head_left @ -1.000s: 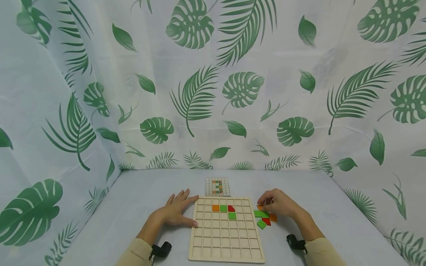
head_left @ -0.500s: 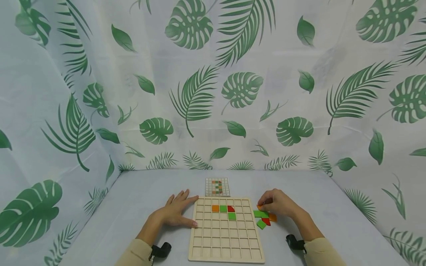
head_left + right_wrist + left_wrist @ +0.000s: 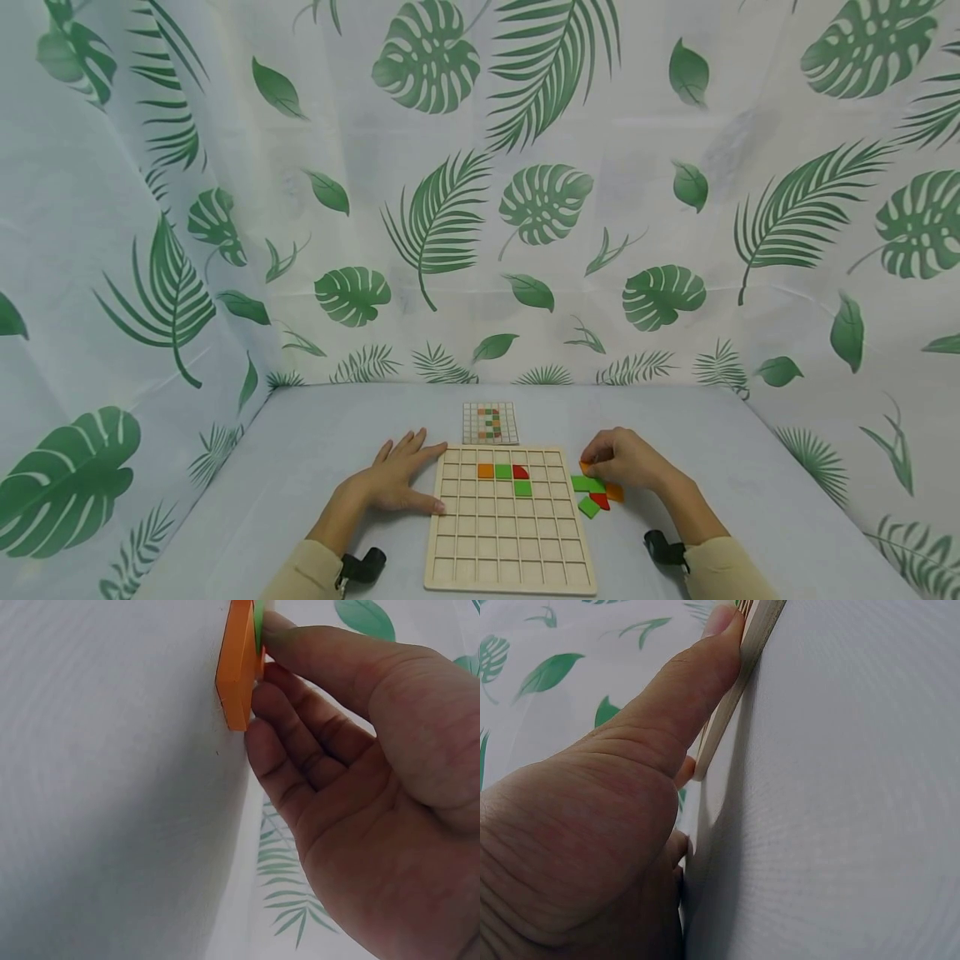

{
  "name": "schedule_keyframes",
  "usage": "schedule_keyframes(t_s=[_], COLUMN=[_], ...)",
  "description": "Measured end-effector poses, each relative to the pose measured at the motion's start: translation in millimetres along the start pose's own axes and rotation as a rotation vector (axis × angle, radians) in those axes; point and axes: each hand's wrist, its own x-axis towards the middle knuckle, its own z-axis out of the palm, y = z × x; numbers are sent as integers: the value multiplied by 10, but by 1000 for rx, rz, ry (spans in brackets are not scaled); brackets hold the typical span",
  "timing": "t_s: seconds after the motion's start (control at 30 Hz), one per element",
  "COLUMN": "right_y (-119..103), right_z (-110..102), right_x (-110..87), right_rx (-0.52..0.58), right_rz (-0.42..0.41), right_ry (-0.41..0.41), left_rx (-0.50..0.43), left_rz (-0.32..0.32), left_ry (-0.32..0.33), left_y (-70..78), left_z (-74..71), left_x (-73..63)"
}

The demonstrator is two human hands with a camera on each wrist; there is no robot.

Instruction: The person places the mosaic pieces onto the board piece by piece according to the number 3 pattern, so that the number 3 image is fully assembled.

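Note:
A square wooden grid board lies on the table. In its upper cells sit an orange tile, two green square tiles and a red tile with a rounded side. My left hand spreads its fingers along the board's left edge, thumb and a fingertip touching it. Right of the board, my right hand pinches an orange tile by a small pile. That pile has green tiles, a red tile and another orange tile. In the right wrist view, an orange tile stands close to the curled fingers.
Behind the board lies a small pattern card with a coloured grid. The table has a pale cover. A white curtain with green leaves hangs at the back and sides. Black wrist cameras sit at both cuffs.
Almost nothing differs. The right fingers stay at the orange tile with a very slight shift, and the left hand keeps its place on the board's edge.

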Motion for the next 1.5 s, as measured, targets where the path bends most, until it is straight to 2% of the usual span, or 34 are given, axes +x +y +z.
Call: schedule_keyframes(t_s=[0.43, 0.7, 0.83, 1.03, 1.23, 1.5], right_y=[-54, -80, -89, -139, -184, -272], right_z=[27, 28, 31, 62, 93, 154], right_x=[-4, -2, -3, 22, 52, 80], right_rx=[-40, -5, 10, -2, -13, 64], right_rz=[46, 15, 3, 34, -38, -80], right_ry=[13, 4, 18, 73, 126, 132], left_rx=[7, 5, 4, 4, 4, -3], left_rz=[2, -1, -1, -10, -18, -14], left_ry=[1, -1, 0, -15, -18, -18], left_y=[-12, -14, -13, -25, -32, -21], left_z=[15, 28, 30, 14, 0, -7], left_x=[0, -3, -4, 8, 19, 10])
